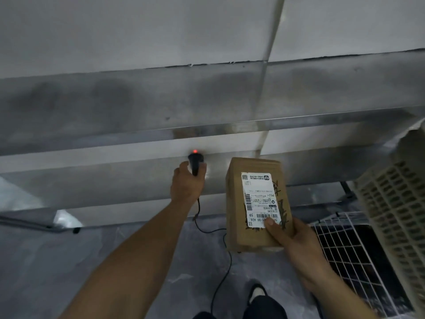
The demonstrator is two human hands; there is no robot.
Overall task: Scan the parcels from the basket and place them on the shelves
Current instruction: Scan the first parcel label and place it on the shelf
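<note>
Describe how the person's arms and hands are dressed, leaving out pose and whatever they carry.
Both forearms are bare up to the frame edge, with no sleeves showing. The left hand and the right hand wear no gloves, and no rings, watch or wristbands can be seen. The thumbnail on the right hand looks short and plain. Below, dark trousers and a light-toed shoe show.
</note>
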